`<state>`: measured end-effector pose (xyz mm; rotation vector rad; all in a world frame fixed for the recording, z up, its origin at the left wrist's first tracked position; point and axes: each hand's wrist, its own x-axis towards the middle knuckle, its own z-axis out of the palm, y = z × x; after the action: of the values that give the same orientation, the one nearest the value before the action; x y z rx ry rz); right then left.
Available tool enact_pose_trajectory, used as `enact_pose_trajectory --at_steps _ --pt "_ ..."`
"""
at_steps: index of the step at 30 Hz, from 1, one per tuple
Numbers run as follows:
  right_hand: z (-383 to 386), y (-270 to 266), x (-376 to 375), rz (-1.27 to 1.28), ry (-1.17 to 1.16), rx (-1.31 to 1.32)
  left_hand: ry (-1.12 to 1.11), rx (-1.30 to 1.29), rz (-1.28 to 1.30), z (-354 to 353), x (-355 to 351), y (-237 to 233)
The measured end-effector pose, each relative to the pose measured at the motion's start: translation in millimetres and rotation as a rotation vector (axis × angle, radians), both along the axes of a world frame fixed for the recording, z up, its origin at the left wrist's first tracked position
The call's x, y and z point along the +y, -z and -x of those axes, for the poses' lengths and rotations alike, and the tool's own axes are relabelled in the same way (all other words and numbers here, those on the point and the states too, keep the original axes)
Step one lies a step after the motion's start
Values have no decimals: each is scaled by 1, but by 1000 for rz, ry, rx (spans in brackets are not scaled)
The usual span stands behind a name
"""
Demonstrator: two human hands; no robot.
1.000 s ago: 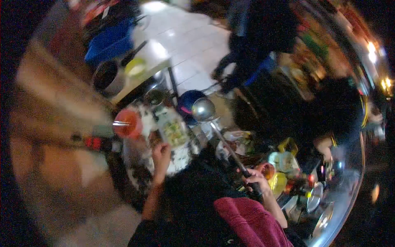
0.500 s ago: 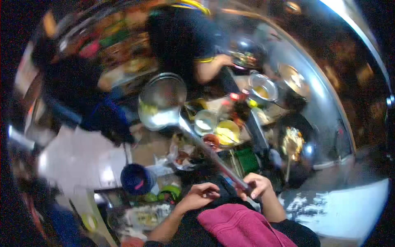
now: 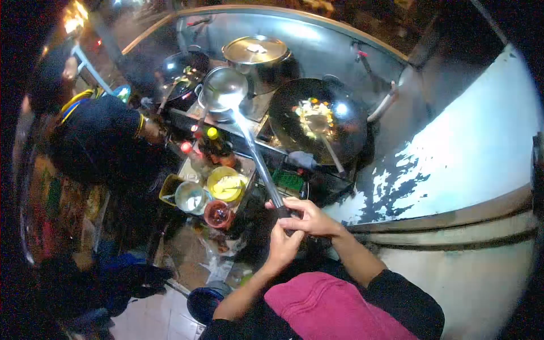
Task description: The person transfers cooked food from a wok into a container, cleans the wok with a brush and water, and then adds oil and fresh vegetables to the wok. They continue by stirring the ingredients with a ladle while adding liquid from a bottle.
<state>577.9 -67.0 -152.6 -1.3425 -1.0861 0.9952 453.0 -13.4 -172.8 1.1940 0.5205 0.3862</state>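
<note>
A long-handled ladle (image 3: pixel 258 156) stretches from my hands toward the stove, and its large round metal bowl (image 3: pixel 225 88) hangs over or in front of a pot there. My right hand (image 3: pixel 309 218) is closed around the dark end of the handle. Just below it, my left hand (image 3: pixel 285 243) is closed on the same end, touching the right. Beyond them sits a large black wok (image 3: pixel 283 122) holding chopped food (image 3: pixel 313 116) and a second metal utensil (image 3: pixel 333 154) with its handle leaning on the rim. Pink cloth (image 3: pixel 334 306) lies in front of my body.
A lidded stockpot (image 3: pixel 255 51) and a smaller wok (image 3: pixel 184 73) stand at the back. Left of the handle are a yellow bowl (image 3: pixel 225 184), a pale tub (image 3: pixel 191 197), a reddish tub (image 3: pixel 219 214) and capped bottles. A co-worker (image 3: pixel 99 136) stands left, near a flame (image 3: pixel 75 20).
The view has turned toward the stove and right wall. The ladle's bowl has swung from above the floor side to the stove. My left hand has come onto the handle.
</note>
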Motion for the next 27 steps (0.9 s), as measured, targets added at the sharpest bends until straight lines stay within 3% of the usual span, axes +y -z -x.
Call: enact_pose_trajectory --at_steps 1,2,3,4,5,7,8,10,13,17,20,22,27 --pt "-11 19 -4 -26 80 -236 23 78 -56 -6 5 -1" --pt "-25 24 -7 -25 187 -279 43 156 -110 -12 12 -3" --pt "-45 16 -11 16 361 -380 -28 199 -197 -20 17 2" --pt "-72 25 -16 57 585 -637 42 203 -179 -23 29 3" --pt "-92 9 -22 144 724 -691 88 275 -244 -26 37 3" --pt "-138 73 -48 474 1062 -788 140 356 -304 -31 39 7" --pt "-154 91 -55 729 982 -688 130 319 -346 -35 40 9" --pt "-174 123 -57 835 867 -647 117 281 -390 -48 43 13" --pt "-199 131 -36 971 741 -485 213 370 -196 -63 48 18" --pt "-234 41 -24 1037 801 -651 220 349 -202 -74 55 23" --pt "-264 -33 -37 1185 691 -830 255 381 -322 -73 61 6" --pt "-291 -38 -43 1332 717 -920 256 383 -292 -68 63 12" --pt "-312 -16 -11 1234 722 -992 269 353 -363 -58 71 20"
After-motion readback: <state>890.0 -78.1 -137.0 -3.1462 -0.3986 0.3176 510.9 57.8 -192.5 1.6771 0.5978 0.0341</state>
